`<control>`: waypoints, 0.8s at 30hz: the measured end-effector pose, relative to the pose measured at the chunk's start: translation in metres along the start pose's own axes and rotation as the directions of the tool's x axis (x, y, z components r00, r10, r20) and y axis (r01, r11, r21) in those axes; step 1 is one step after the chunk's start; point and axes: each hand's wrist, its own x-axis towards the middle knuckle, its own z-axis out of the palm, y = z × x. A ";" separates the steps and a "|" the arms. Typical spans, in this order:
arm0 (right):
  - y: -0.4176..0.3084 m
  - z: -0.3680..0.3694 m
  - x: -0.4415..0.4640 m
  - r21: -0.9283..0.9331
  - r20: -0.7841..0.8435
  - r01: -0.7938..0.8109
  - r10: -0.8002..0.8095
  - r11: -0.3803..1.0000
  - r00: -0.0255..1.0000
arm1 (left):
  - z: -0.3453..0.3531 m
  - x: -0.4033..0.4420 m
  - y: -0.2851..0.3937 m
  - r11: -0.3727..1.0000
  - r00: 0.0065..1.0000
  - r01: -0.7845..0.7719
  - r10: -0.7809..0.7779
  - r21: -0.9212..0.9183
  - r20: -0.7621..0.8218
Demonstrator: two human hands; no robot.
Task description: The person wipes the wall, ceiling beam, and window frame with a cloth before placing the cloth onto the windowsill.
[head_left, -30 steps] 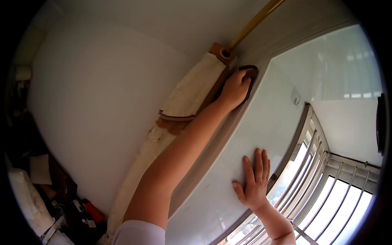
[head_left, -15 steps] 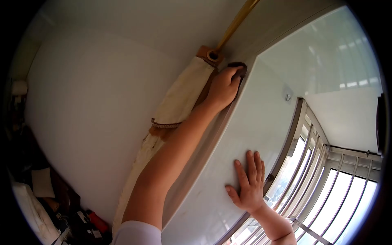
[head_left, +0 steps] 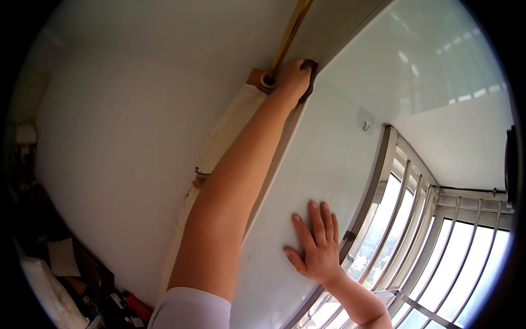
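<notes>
My left hand (head_left: 293, 81) is raised high, closed around a dark brown cloth (head_left: 310, 82) that looks folded. It presses the cloth against the upper edge of the frame beside the glossy pale wall panel (head_left: 329, 148). The cloth's far side is hidden by my fingers. Just left of that hand, a cream curtain (head_left: 230, 129) with a brown top band and a ring hangs from a golden rod (head_left: 290, 35). Lower right, my right hand (head_left: 318, 249) lies flat on the panel, fingers spread and holding nothing.
Right of the panel is a window with metal bars (head_left: 394, 219). A small hook (head_left: 366, 126) is fixed to the panel. Below left lie a pale cushion (head_left: 64, 257), a red object (head_left: 136, 304) and dark clutter. A plain wall (head_left: 120, 153) fills the left.
My left hand has moved up along the frame edge with the cloth, now level with the curtain ring. My right hand stays on the panel; the view has shifted slightly.
</notes>
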 end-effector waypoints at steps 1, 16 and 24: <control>0.000 -0.001 -0.001 0.010 0.011 0.004 -0.004 1.000 1.000 | -0.002 -0.002 0.002 0.998 0.998 -0.051 0.052 0.033 -0.026; 0.000 -0.002 -0.001 0.021 -0.008 -0.001 0.001 1.000 1.000 | 0.006 0.011 0.034 0.964 0.997 -0.049 0.064 -0.263 0.049; 0.001 -0.003 -0.002 0.046 -0.044 0.011 -0.009 0.999 0.999 | 0.011 0.018 0.053 0.913 0.956 -0.286 0.294 -0.291 -0.016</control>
